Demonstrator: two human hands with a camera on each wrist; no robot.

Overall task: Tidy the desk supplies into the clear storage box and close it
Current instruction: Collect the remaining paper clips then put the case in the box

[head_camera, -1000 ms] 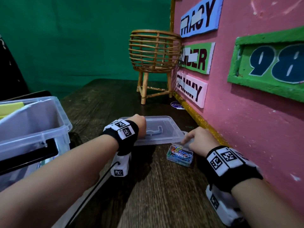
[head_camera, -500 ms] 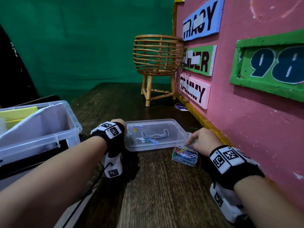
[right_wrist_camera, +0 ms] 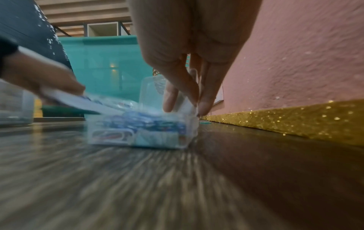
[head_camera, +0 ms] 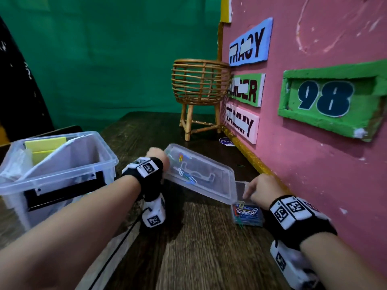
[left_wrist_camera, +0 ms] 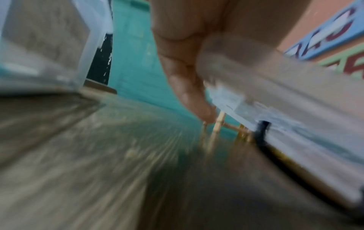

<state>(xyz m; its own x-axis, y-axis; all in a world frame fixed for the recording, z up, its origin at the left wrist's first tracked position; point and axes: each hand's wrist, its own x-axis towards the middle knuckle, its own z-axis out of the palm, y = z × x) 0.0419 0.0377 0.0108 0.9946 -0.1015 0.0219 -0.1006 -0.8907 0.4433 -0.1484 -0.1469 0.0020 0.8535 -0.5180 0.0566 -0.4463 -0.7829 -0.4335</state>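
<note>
From the head camera, the left hand point(head_camera: 158, 156) lifts the far left edge of the clear lid point(head_camera: 201, 178), tilting it so its low corner dips over the small paper-clip case point(head_camera: 247, 213) by the pink wall point(head_camera: 314, 164); a few loose paper clips point(head_camera: 187, 176) lie on the tilted lid. The right hand point(head_camera: 262, 190) pinches the case's raised flap. The clear storage box point(head_camera: 62, 164) stands open to the left on the wooden desk point(head_camera: 199, 248), yellow pads point(head_camera: 45, 147) already inside. The left wrist view, badly blurred, shows fingers point(left_wrist_camera: 183, 87) curled round the lid's rim. The right wrist view shows fingertips point(right_wrist_camera: 204, 105) nipping the case's thin flap, with the lid sloping in from the left. The lid looks light, stiff and slick, so the clips should slide easily and may scatter; gripping it by the rim seems best. The little case looks light and easily tipped, so it is best held by its walls.
</note>
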